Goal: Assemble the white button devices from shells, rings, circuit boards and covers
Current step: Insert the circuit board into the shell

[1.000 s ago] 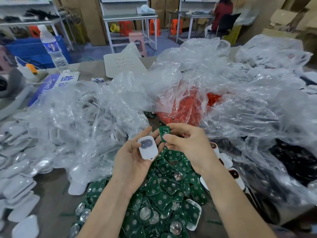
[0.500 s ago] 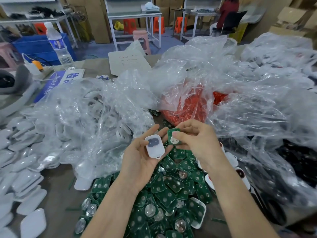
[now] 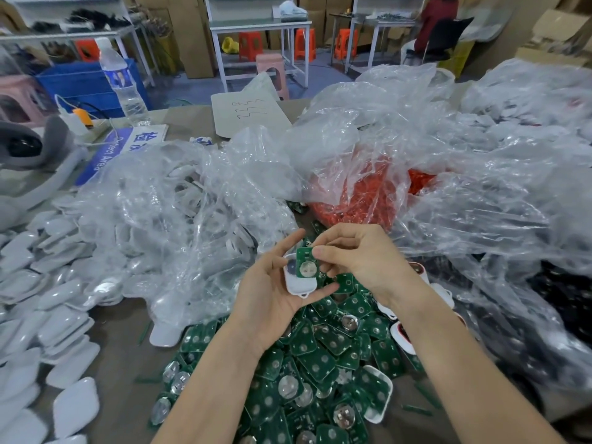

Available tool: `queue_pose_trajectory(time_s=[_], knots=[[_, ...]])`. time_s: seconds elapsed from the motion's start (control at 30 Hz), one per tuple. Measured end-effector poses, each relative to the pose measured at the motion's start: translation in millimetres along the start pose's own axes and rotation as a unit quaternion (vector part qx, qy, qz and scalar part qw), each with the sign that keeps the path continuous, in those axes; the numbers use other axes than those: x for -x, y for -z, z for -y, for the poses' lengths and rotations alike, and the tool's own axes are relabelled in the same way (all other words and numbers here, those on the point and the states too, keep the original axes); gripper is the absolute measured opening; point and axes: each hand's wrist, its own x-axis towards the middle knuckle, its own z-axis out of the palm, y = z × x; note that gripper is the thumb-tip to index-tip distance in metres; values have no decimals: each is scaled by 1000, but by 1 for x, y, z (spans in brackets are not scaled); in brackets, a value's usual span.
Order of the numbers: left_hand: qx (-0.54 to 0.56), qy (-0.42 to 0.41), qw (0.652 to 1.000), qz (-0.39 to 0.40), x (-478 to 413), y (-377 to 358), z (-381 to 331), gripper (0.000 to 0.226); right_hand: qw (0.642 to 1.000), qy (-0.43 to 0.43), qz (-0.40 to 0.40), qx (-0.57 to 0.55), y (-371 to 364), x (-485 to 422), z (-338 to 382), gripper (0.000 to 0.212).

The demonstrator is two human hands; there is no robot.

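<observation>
Boards [image 3: 323, 357], green and many with a silver disc showing, lie heaped on the grey table [image 3: 121, 328] right under my view. White covers [image 3: 38, 283] are spread loose along the left edge. Behind the heap are crumpled clear bags: one [image 3: 179, 219] full of white parts at left, one [image 3: 362, 193] of red parts in the middle, and one [image 3: 560, 299] with dark contents at right. A few shells with red inside [image 3: 403, 334] lie just right of the heap. Farther back on the table I see a water bottle [image 3: 123, 81], a blue sign [image 3: 118, 149] and a pale card [image 3: 253, 113] with scribbles. The room beyond has metal benches, orange stools [image 3: 250, 46], cardboard boxes and a person [image 3: 435, 20] seated at a far desk.

Over the heap, my left hand [image 3: 272, 293] lies palm up and cradles one white shell [image 3: 296, 283], thumb raised at its top and fingers curled under its lower end. My right hand [image 3: 362, 261] pinches a single board [image 3: 306, 262] by its upper right edge between thumb and forefinger, the other fingers loosely bent. That board, disc side toward me, overlaps the shell's open face at its upper right. I cannot tell whether it is seated in the shell or only resting against it.
</observation>
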Motion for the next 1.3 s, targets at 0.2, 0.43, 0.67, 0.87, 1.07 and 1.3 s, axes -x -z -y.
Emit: queue_pose_trajectory(time_s=[0.2, 0.43, 0.67, 0.87, 1.07, 1.3], knots=[[-1, -4, 1000, 3, -2, 3, 1, 48, 998, 8, 26, 54, -2, 0, -2, 12], [-4, -5, 1000, -2, -2, 3, 2, 49, 996, 27, -3, 88, -6, 1, -6, 12], [-21, 0, 1000, 0, -1, 1, 1, 50, 990, 34, -8, 139, -6, 2, -5, 11], [-17, -9, 1000, 12, 0, 0, -1, 59, 980, 66, -20, 184, -9, 4, -3, 8], [-19, -24, 999, 20, 1, -1, -1, 59, 981, 85, -40, 172, -14, 6, -5, 9], [-51, -48, 996, 46, 3, -3, -1, 65, 988, 69, -33, 136, -12, 5, -6, 23]])
